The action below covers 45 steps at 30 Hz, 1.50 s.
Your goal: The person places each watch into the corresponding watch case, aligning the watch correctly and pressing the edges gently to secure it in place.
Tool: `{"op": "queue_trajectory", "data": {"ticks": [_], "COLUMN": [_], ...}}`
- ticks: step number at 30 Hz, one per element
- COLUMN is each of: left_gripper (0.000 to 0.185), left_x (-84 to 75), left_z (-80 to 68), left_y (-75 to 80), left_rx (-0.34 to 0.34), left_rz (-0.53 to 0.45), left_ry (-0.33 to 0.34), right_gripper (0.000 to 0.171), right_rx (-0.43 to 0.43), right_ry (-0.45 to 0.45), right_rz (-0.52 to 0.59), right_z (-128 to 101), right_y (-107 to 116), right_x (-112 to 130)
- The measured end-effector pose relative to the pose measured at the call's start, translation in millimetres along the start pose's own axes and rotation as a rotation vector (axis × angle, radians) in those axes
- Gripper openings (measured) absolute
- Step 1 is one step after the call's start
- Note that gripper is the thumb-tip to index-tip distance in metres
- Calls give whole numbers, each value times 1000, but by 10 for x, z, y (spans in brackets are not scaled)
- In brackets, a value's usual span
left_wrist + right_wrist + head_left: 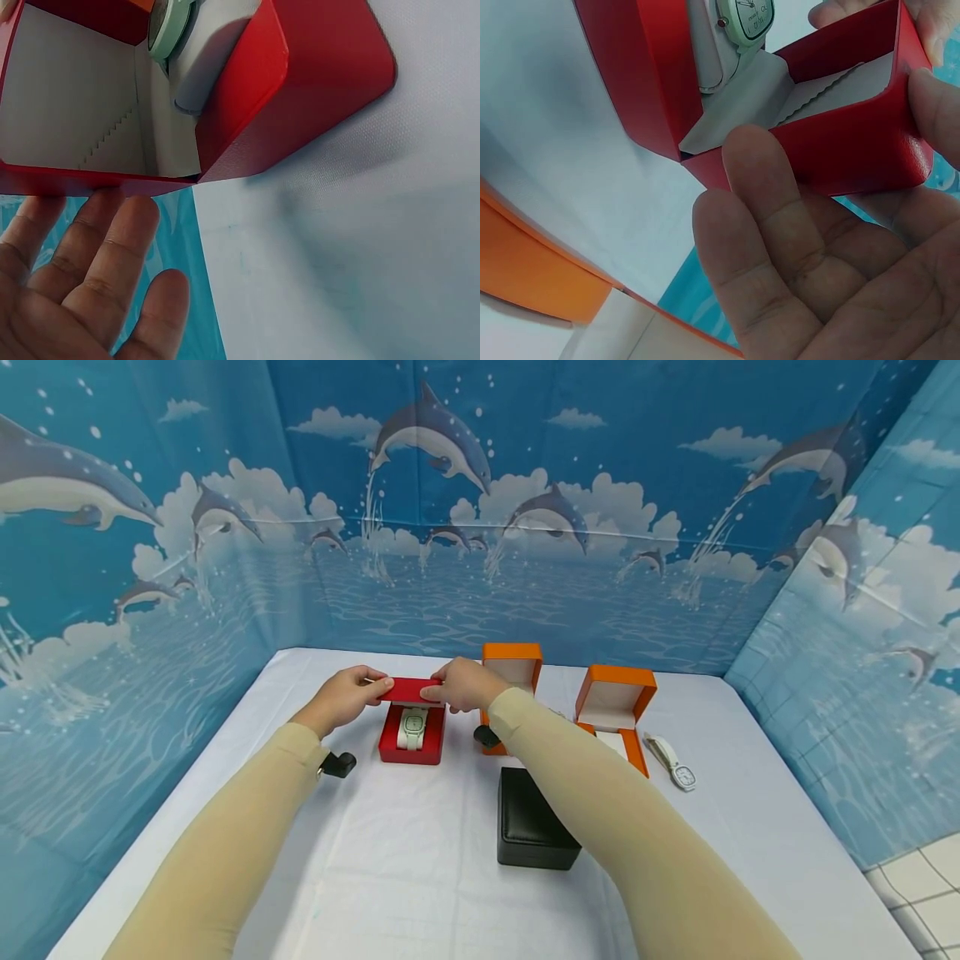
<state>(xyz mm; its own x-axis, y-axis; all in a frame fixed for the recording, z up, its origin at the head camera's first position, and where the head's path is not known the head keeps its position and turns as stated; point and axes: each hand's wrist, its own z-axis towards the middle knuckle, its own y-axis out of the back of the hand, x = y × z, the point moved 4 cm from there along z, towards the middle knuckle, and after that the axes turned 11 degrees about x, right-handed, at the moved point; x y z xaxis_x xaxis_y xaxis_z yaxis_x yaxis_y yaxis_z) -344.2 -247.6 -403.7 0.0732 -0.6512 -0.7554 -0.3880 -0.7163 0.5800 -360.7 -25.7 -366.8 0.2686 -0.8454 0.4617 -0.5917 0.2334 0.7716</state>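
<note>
Left hand [345, 697] and right hand [468, 683] pinched the lid [405, 689] of the red box [410, 758], not yet closed over its seated watch [413, 724]; an unboxed watch [682, 776] lay at the box's three o'clock.

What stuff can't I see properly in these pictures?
- Inside the black box: in the head view, its shut lid hides it.
- Lower part of the left orange box: in the head view, the right hand and sleeve cover most of it.
- All of the watch in the red box: in both wrist views, the top edge cuts it off.
- The loose watch's time: in the head view, too small.
</note>
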Motion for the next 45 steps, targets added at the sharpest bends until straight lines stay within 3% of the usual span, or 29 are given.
{"op": "queue_trajectory", "data": {"ticks": [45], "left_gripper": [58], "left_x": [68], "left_z": [-52], "left_y": [-5], "left_rx": [23], "left_rz": [9], "left_ry": [-60], "right_gripper": [56], "right_rx": [-19], "right_ry": [32], "right_rz": [40], "right_z": [-64], "right_y": [-50], "right_x": [9]}}
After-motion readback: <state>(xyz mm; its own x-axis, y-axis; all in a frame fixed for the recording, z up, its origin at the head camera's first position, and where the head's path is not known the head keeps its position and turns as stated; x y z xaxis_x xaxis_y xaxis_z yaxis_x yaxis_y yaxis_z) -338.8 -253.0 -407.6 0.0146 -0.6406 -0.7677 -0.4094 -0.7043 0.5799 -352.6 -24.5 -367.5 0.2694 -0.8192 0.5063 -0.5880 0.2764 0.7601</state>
